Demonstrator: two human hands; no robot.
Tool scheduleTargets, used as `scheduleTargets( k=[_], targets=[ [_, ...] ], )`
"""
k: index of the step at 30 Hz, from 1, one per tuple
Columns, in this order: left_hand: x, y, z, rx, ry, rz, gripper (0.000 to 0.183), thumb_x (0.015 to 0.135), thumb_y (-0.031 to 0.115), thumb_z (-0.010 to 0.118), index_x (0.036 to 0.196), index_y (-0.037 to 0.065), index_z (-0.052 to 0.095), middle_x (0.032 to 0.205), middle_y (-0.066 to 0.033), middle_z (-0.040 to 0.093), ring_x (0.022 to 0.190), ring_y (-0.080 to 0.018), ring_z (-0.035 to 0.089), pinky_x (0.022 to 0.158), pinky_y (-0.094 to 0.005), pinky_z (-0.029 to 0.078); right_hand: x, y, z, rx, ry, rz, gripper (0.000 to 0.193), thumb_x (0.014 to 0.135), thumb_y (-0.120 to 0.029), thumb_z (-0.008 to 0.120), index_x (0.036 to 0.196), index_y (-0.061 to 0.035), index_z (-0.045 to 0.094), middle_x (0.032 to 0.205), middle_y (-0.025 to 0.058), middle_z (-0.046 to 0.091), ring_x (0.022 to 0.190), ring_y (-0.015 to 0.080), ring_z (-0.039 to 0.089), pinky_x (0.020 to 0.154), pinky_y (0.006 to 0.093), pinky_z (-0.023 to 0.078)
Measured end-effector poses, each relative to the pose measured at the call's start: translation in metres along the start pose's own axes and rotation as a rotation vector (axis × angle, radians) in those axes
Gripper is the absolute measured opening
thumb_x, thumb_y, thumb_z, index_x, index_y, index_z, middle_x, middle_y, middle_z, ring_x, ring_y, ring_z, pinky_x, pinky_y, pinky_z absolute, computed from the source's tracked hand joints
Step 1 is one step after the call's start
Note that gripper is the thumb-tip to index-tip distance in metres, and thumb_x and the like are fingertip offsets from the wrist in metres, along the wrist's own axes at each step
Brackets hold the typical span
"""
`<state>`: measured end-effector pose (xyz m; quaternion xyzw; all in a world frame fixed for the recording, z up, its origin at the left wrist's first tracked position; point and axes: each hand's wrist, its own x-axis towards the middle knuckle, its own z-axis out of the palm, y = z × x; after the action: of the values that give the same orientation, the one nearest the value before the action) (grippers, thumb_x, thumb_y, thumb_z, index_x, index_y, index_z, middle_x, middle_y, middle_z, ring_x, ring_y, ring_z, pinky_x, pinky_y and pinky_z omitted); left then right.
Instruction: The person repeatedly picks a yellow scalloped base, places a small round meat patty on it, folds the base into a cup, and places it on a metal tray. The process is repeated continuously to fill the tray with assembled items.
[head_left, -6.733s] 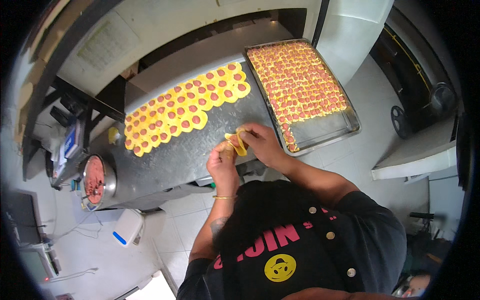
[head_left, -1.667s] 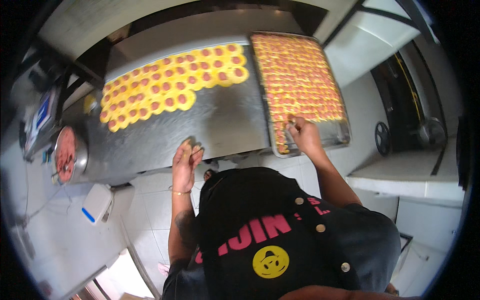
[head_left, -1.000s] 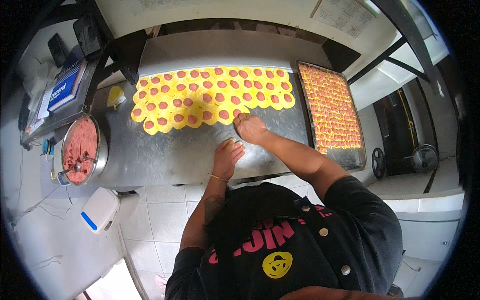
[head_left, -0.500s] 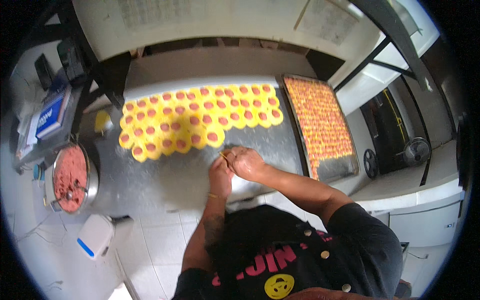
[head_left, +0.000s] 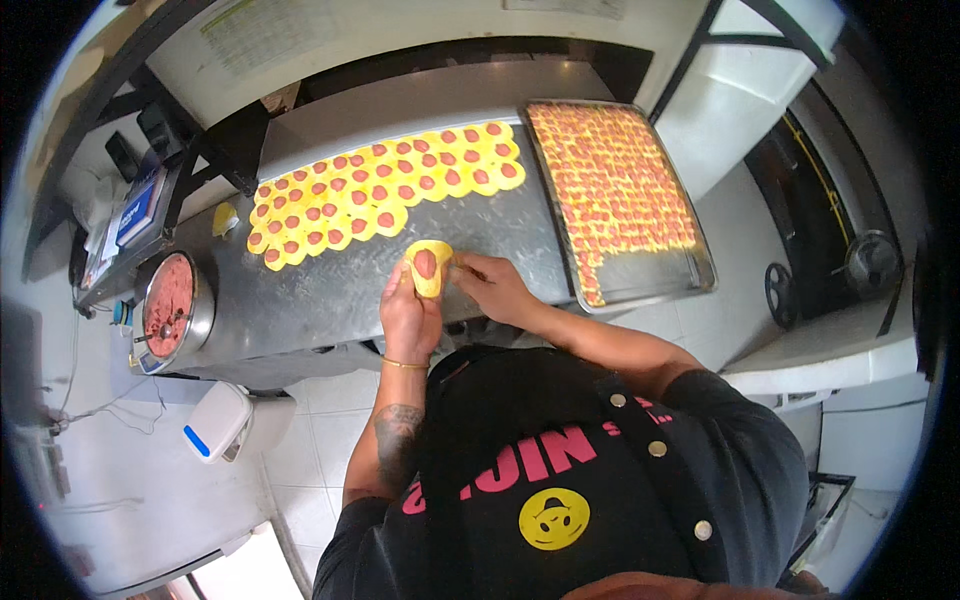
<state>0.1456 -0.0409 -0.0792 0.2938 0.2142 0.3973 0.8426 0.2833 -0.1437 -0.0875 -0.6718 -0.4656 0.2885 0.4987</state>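
My left hand (head_left: pixel 408 318) holds up a round yellow dumpling wrapper (head_left: pixel 428 286) with an oval of pink minced filling (head_left: pixel 425 263) in its middle. The wrapper lies opened out and slightly curved across the fingers. At its right edge, my right hand (head_left: pixel 492 288) has thumb and fingertips closed on the rim. Behind both hands, a sheet of overlapping yellow wrappers (head_left: pixel 330 190) covers part of the metal table (head_left: pixel 460 230), each topped with a dab of pink filling. To the right, a metal tray (head_left: pixel 650 275) carries tight rows of small folded yellow-and-pink dumplings (head_left: pixel 615 180).
A steel bowl (head_left: pixel 203 318) of pink mince with a utensil in it stands left. Near it are a small yellow piece (head_left: pixel 225 220) and a shelf (head_left: pixel 165 205) with a blue book (head_left: pixel 138 212). A white lidded bin (head_left: pixel 222 420) stands below; a wall fan (head_left: pixel 868 262) is far right.
My hands, pressed together over a yellow piece before, have come apart somewhat. The wrapper with its filling now shows opened in my left hand. The whole view has shifted.
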Motion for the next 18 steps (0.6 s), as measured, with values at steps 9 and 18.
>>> scheduleTargets(
  k=[9,18],
  targets=[
    [-0.058,-0.047,0.08,0.035,0.195,0.003,0.028,0.112,0.014,0.045,0.136,0.002,0.053,0.123,-0.012,0.065,0.11,-0.0242,0.067,0.093,-0.0376,0.059,-0.054,0.011,-0.037,0.181,0.241,-0.221,0.036,0.098,-0.015,0.063,0.13,0.0016,0.066,0.085,0.0117,0.063,0.075,0.0178,0.061,0.069,0.0332,0.049],
    [-0.102,-0.066,0.098,0.089,0.174,0.025,0.016,0.109,0.01,0.052,0.121,0.005,0.061,0.106,-0.0082,0.069,0.095,-0.0195,0.069,0.079,-0.033,0.06,-0.091,-0.001,-0.044,0.278,0.351,-0.251,0.032,0.094,-0.012,0.071,0.124,0.0006,0.072,0.077,0.0063,0.057,0.069,0.014,0.055,0.063,0.0301,0.046]
  ],
)
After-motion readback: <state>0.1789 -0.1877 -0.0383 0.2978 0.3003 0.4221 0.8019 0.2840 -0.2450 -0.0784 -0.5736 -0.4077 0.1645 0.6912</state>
